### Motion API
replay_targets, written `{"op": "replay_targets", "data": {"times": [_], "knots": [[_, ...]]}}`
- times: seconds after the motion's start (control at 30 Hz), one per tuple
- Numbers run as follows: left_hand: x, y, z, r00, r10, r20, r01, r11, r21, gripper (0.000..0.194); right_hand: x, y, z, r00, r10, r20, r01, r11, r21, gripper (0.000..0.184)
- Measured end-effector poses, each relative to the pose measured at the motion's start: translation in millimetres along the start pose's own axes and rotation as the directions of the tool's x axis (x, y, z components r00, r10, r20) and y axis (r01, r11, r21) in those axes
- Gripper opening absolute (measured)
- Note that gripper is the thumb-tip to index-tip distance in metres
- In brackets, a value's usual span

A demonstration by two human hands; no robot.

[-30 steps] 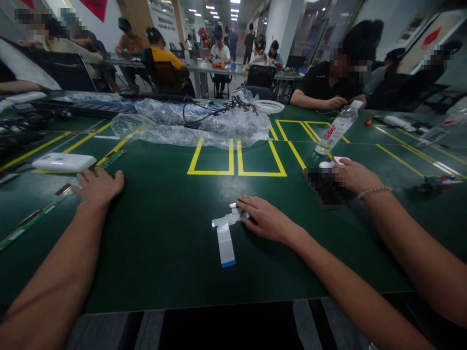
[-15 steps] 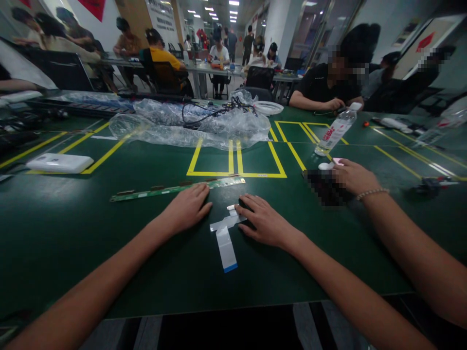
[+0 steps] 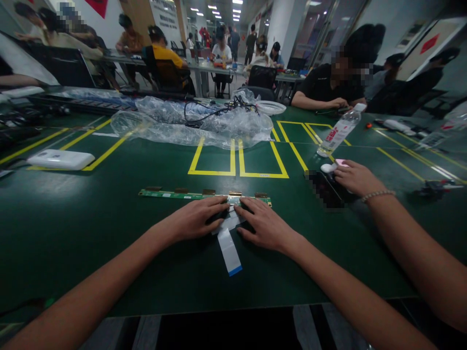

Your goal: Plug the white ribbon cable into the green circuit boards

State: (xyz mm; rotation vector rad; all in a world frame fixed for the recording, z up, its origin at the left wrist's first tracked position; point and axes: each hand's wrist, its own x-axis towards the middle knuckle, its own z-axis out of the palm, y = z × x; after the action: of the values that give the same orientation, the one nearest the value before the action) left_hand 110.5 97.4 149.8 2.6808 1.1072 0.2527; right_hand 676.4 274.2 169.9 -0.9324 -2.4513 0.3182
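A long, narrow green circuit board (image 3: pixel 171 194) with brown tabs along its far edge lies crosswise on the table. My left hand (image 3: pixel 195 217) rests palm down, its fingers stretched out over the board's near edge. From the other side, my right hand (image 3: pixel 265 222) lies with spread fingers, the fingertips on the board's right part and the white end of a ribbon cable. This flat white ribbon cable (image 3: pixel 229 250) has a folded crosspiece and a blue tip pointing toward me. Where the cable's far end meets the board, my fingers partly hide it.
Another person's hand (image 3: pixel 359 180) with a bracelet reaches in from the right, beside a dark phone (image 3: pixel 323 187). A water bottle (image 3: pixel 341 130) stands behind it. Crumpled clear plastic (image 3: pixel 156 124) with black cables spans the back. A white device (image 3: pixel 61 159) lies left.
The circuit board has slid right and toward me, up to the ribbon cable's far end. My left hand moved right with it. My right hand stays nearly in place.
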Motion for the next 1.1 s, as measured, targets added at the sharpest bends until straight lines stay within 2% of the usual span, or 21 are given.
{"op": "replay_targets", "data": {"times": [0.07, 0.1, 0.13, 0.23, 0.3, 0.37, 0.4, 0.47, 0.57, 0.7, 1.1], "knots": [[1.0, 4.0, -1.8, 1.000, 0.006, 0.012, -0.006, 1.000, 0.029, 0.048, 6.2, -24.9, 6.6, 0.999, -0.053, 0.005, 0.053, 0.998, -0.032, 0.033], [1.7, 5.2, -2.1, 1.000, 0.002, 0.018, -0.003, 0.999, 0.047, 0.048, 11.2, -45.8, 15.7, 0.997, -0.072, -0.004, 0.071, 0.997, -0.020, 0.033], [2.4, 5.8, -2.1, 1.000, 0.000, 0.021, -0.002, 0.998, 0.063, 0.047, 17.3, -71.8, 29.8, 0.997, -0.069, 0.036, 0.069, 0.998, 0.001, 0.028], [3.8, 4.0, -0.2, 1.000, 0.009, 0.006, -0.010, 0.995, 0.098, 0.046, 37.2, -164.8, 96.6, 0.996, 0.085, -0.004, -0.084, 0.996, 0.036, 0.028], [3.6, 2.0, 1.6, 1.000, 0.022, -0.001, -0.022, 0.993, 0.115, 0.045, 48.3, -220.2, 144.6, 0.998, 0.053, 0.043, -0.055, 0.997, 0.050, 0.031], [2.8, 0.7, 2.9, 0.999, 0.034, -0.001, -0.034, 0.992, 0.124, 0.046, 55.6, -256.5, 178.6, 0.998, 0.030, 0.061, -0.033, 0.998, 0.046, 0.037], [2.4, 0.4, 3.1, 0.999, 0.044, 0.004, -0.044, 0.991, 0.126, 0.047, 57.8, -266.9, 188.3, 0.997, 0.004, 0.075, -0.007, 0.999, 0.035, 0.040], [1.8, 0.6, 2.5, 0.998, 0.062, 0.011, -0.063, 0.989, 0.135, 0.047, 60.1, -275.2, 195.0, 0.996, -0.032, 0.078, 0.031, 0.999, 0.017, 0.043], [1.8, 2.0, 0.1, 0.999, 0.052, 0.005, -0.052, 0.985, 0.164, 0.045, 61.0, -273.1, 188.8, 0.995, -0.048, 0.084, 0.048, 0.999, 0.003, 0.043], [2.1, 3.8, -3.1, 1.000, 0.019, 0.006, -0.020, 0.980, 0.197, 0.045, 62.3, -271.3, 182.1, 0.991, -0.035, 0.132, 0.035, 0.999, -0.003, 0.042], [-0.9, 1.7, -3.3, 0.997, 0.063, -0.047, -0.054, 0.985, 0.163, 0.044, 63.6, -274.0, 180.3, 0.987, 0.003, 0.160, -0.004, 1.000, 0.009, 0.044]]}}
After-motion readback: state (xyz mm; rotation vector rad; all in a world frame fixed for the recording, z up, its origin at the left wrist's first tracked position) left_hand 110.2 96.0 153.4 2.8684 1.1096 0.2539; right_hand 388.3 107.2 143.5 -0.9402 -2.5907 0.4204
